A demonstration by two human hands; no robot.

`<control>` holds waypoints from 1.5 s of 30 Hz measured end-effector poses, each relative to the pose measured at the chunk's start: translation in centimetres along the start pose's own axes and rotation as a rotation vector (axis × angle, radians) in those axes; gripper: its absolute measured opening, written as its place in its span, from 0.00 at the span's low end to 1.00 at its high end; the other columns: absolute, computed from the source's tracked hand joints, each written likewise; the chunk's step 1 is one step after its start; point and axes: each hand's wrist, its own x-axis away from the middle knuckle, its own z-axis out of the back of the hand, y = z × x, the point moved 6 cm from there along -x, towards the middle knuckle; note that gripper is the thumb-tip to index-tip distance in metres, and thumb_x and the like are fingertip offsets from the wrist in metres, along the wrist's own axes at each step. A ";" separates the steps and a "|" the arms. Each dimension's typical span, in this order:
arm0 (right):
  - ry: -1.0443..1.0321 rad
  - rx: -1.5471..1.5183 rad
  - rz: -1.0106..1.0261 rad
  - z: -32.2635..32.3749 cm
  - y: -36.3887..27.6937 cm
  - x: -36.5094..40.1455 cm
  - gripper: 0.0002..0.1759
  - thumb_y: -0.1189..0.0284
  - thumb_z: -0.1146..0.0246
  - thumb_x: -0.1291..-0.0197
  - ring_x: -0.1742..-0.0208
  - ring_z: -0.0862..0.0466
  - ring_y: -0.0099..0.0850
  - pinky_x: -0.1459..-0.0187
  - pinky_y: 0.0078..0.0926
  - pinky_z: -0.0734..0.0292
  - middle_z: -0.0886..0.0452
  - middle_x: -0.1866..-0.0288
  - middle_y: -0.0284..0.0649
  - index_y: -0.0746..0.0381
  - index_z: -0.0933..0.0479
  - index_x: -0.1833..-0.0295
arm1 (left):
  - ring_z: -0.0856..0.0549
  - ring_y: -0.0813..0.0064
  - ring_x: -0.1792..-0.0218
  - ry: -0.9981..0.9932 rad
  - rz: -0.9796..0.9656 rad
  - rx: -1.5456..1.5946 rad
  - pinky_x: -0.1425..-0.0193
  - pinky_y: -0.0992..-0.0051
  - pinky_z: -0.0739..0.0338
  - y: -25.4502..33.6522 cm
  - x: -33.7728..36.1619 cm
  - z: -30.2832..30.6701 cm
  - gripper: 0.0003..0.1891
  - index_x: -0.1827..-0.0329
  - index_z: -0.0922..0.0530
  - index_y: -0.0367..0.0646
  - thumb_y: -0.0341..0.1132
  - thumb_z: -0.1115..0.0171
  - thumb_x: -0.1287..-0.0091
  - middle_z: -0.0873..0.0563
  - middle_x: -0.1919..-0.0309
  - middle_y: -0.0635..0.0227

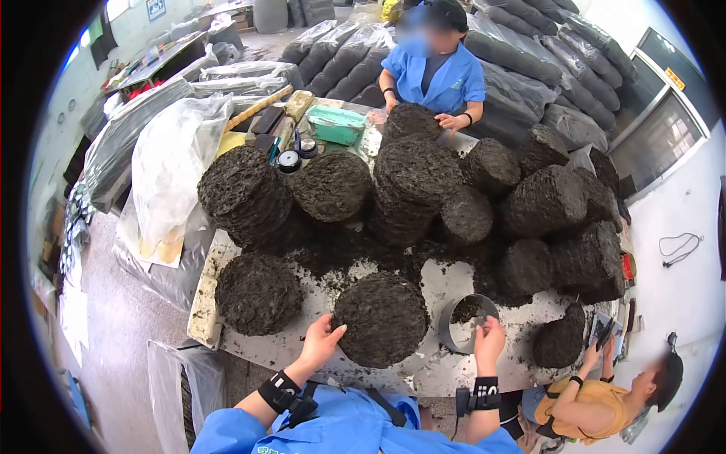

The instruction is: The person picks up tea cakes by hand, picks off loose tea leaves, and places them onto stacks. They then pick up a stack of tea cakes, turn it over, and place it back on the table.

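A dark, rough, fibrous round cake (382, 320) lies at the front middle of the table. My left hand (320, 344) has its fingers and thumb at the cake's left edge, gripping it. To its right is a grey metal ring (447, 333) with dark crumbs visible inside it. My right hand (489, 340) grips the right side of the ring's rim, thumb and fingers closed around it. Another round cake (259, 294) rests left of my left hand.
Tall stacks of dark cakes (416, 170) fill the table's back and right. A teal tub (336, 125) and a small round scale-like item (288, 160) stand behind. A co-worker in blue (435, 76) handles a stack opposite; another person in yellow (597, 405) holds a device at right.
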 end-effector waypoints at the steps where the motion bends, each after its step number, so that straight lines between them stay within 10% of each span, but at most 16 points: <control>1: 0.001 -0.001 0.003 0.2 -1.7 -0.3 0.09 0.75 0.35 0.42 0.68 0.18 0.28 0.62 0.24 0.23 0.17 0.65 0.42 0.66 0.21 0.57 | 0.20 0.82 0.60 -0.015 0.015 0.004 0.57 0.80 0.25 1.1 0.3 -0.1 0.17 0.44 0.28 0.32 0.29 0.40 0.32 0.16 0.59 0.65; 4: -0.249 -0.582 -0.047 -1.2 -9.2 1.4 0.08 0.76 0.35 0.43 0.71 0.18 0.26 0.65 0.20 0.23 0.17 0.68 0.39 0.67 0.18 0.58 | 0.19 0.80 0.55 -0.074 0.019 0.106 0.53 0.79 0.25 1.0 1.1 0.4 0.17 0.42 0.28 0.32 0.29 0.40 0.32 0.16 0.54 0.64; 12: -0.259 -0.430 0.288 -2.4 -15.9 -0.7 0.04 0.75 0.33 0.44 0.72 0.20 0.31 0.67 0.24 0.25 0.20 0.70 0.40 0.63 0.16 0.63 | 0.20 0.76 0.51 0.341 -0.173 0.406 0.46 0.72 0.25 3.3 4.5 20.8 0.16 0.43 0.27 0.39 0.30 0.41 0.33 0.18 0.50 0.66; 14: -0.247 -0.426 0.343 -3.7 -17.2 -1.7 0.04 0.74 0.32 0.46 0.70 0.19 0.35 0.67 0.27 0.25 0.20 0.70 0.40 0.62 0.16 0.64 | 0.20 0.66 0.48 0.633 -0.342 -0.300 0.41 0.70 0.27 0.3 4.4 28.0 0.23 0.38 0.32 0.34 0.30 0.38 0.35 0.21 0.46 0.59; 16: -0.240 -0.424 0.410 -5.2 -18.4 -2.9 0.04 0.74 0.32 0.47 0.69 0.19 0.38 0.66 0.30 0.24 0.19 0.69 0.40 0.60 0.17 0.65 | 0.21 0.58 0.45 1.023 -0.468 -1.227 0.38 0.70 0.29 7.2 7.7 21.9 0.26 0.39 0.30 0.36 0.28 0.35 0.41 0.22 0.45 0.53; 20: -0.322 -0.256 0.575 -8.1 -19.8 -3.7 0.04 0.74 0.33 0.46 0.66 0.19 0.41 0.63 0.35 0.25 0.21 0.69 0.41 0.61 0.19 0.66 | 0.19 0.57 0.47 0.249 -0.414 -0.651 0.42 0.66 0.25 8.6 5.0 9.9 0.13 0.56 0.19 0.39 0.26 0.34 0.45 0.17 0.52 0.57; 26: -0.350 -0.346 0.423 -6.2 -16.9 -3.9 0.04 0.73 0.40 0.41 0.58 0.21 0.46 0.57 0.39 0.26 0.21 0.65 0.45 0.61 0.22 0.62 | 0.27 0.58 0.36 -0.436 -0.941 -0.913 0.37 0.62 0.28 7.4 4.9 -7.5 0.21 0.52 0.21 0.41 0.38 0.28 0.48 0.21 0.45 0.60; 32: -0.265 0.184 0.013 -5.0 3.1 -0.5 0.09 0.74 0.39 0.45 0.64 0.17 0.48 0.59 0.41 0.23 0.16 0.66 0.50 0.63 0.18 0.58 | 0.27 0.55 0.37 -0.298 -0.856 -1.231 0.37 0.58 0.30 5.3 3.7 -9.8 0.20 0.53 0.25 0.40 0.33 0.34 0.50 0.24 0.45 0.57; 40: -0.352 -0.597 -0.191 -3.7 -8.9 3.9 0.16 0.67 0.41 0.36 0.63 0.15 0.45 0.56 0.36 0.21 0.15 0.63 0.49 0.67 0.20 0.50 | 0.28 0.53 0.37 -0.454 -0.787 -0.967 0.39 0.61 0.28 8.1 3.1 -7.3 0.27 0.51 0.28 0.39 0.36 0.27 0.54 0.25 0.44 0.57; 45: -0.271 -0.508 -0.103 -4.4 -13.0 6.0 0.19 0.65 0.45 0.33 0.53 0.17 0.45 0.49 0.35 0.24 0.18 0.53 0.51 0.68 0.24 0.44 | 0.27 0.54 0.38 -0.432 -0.823 -1.180 0.39 0.63 0.27 6.4 3.4 -8.9 0.29 0.50 0.25 0.38 0.39 0.25 0.56 0.24 0.44 0.58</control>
